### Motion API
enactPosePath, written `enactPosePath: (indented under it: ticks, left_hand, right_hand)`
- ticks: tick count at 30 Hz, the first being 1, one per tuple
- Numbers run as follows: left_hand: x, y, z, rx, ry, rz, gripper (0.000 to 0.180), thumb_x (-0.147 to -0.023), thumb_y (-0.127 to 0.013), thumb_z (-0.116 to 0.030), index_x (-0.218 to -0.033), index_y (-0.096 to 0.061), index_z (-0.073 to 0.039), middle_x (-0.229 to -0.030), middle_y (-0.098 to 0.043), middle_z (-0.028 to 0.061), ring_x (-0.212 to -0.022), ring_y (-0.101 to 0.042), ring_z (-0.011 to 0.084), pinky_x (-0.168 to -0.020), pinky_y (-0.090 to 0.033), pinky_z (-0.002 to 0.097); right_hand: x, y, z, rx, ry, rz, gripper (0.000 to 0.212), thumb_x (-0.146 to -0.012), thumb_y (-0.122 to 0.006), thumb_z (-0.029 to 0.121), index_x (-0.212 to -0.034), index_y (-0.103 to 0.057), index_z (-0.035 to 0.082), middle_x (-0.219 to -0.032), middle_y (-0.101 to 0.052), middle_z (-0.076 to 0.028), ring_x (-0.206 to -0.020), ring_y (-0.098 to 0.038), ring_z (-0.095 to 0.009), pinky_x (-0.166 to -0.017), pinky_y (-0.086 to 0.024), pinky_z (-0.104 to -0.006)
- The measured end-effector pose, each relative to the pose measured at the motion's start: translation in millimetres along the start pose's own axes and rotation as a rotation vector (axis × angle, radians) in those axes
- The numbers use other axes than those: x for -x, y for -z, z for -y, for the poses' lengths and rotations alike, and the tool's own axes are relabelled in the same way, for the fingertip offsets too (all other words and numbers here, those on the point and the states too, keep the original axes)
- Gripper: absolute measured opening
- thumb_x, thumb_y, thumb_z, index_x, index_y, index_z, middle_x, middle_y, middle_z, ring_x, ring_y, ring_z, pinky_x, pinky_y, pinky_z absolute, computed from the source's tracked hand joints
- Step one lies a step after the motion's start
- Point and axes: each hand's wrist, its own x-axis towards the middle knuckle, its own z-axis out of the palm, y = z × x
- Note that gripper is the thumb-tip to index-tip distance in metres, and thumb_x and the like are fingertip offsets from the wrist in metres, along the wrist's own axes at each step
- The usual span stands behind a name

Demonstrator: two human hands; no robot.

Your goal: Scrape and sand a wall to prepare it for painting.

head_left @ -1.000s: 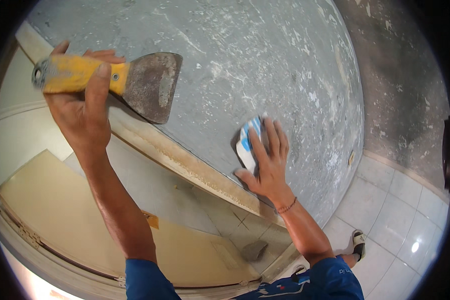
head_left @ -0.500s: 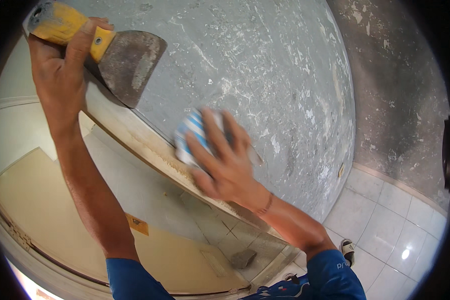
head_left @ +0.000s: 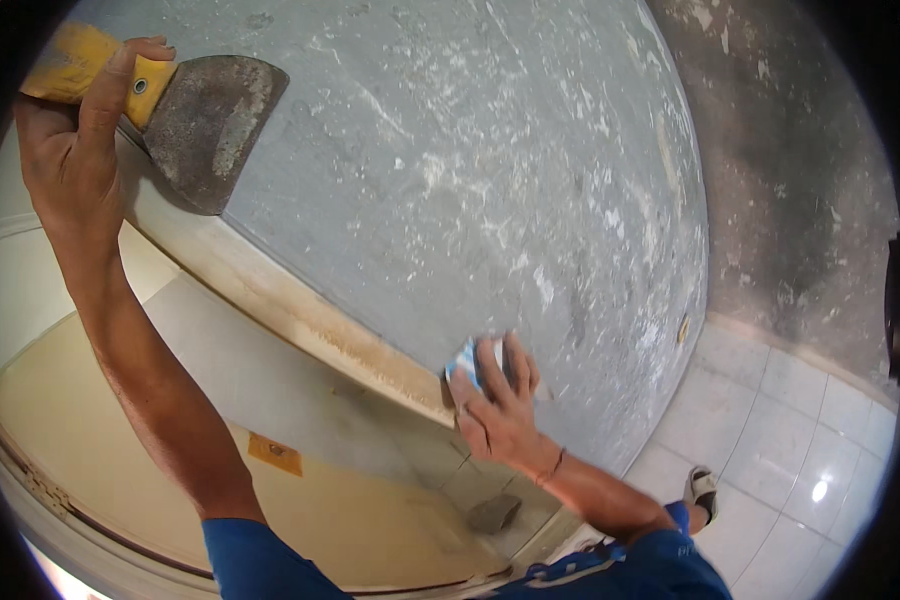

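At the upper left, my left hand is closed round the yellow handle of a wide putty knife. Its dark, worn metal blade lies close to the grey patchy wall, beside the door frame; whether it touches cannot be told. Lower and nearer to me, my right hand presses a crumpled or folded blue-and-white striped sheet to the wall where it meets the frame. My fingers cover much of the sheet, and its working side is hidden.
A cream door with a brass-coloured plate stands at the lower left. A grey lump lies on the floor past the frame. A darker wall rises on the right above white floor tiles. My sandalled foot shows below.
My right hand has slid down along the frame edge toward me with the striped sheet. My left hand and the putty knife have shifted a little left in the view.
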Motion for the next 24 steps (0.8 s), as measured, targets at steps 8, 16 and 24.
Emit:
enactPosePath:
  ticks: [8, 16, 24]
  left_hand:
    - [28.9, 1.5, -10.5, 0.224, 0.057, -0.096, 0.038, -0.090, -0.059, -0.021, -0.117, -0.046, 0.003, -0.087, -0.068, 0.0077, -0.091, -0.060, 0.0132, -0.090, -0.043, 0.0269]
    - [39.3, -3.1, -25.8, 0.329, 0.127, -0.028, 0.051, -0.089, -0.058, -0.014, -0.128, -0.031, 0.006, -0.086, -0.067, 0.0110, -0.091, -0.060, 0.0149, -0.090, -0.044, 0.0277]
    - [44.6, -6.2, -36.1, 0.437, 0.194, 0.009, 0.054, -0.087, -0.057, -0.006, -0.132, -0.028, 0.006, -0.086, -0.067, 0.0127, -0.088, -0.062, 0.0170, -0.087, -0.046, 0.0289]
  right_hand:
    - [-170.1, 1.3, 46.9, -0.084, 0.217, -0.103, 0.050, -0.090, -0.044, 0.041, -0.134, -0.047, 0.018, -0.146, -0.034, -0.014, -0.130, -0.029, -0.045, -0.102, -0.024, -0.0539]
    - [-40.0, 6.4, 10.2, 0.010, 0.087, 0.026, 0.050, -0.089, -0.043, 0.048, -0.128, -0.054, 0.019, -0.143, -0.040, -0.012, -0.130, -0.033, -0.040, -0.101, -0.027, -0.0515]
    - [-139.2, 10.3, 38.6, -0.187, 0.203, -0.047, 0.046, -0.086, -0.051, 0.023, -0.131, -0.048, 0.012, -0.140, -0.042, -0.016, -0.129, -0.034, -0.044, -0.102, -0.026, -0.0540]
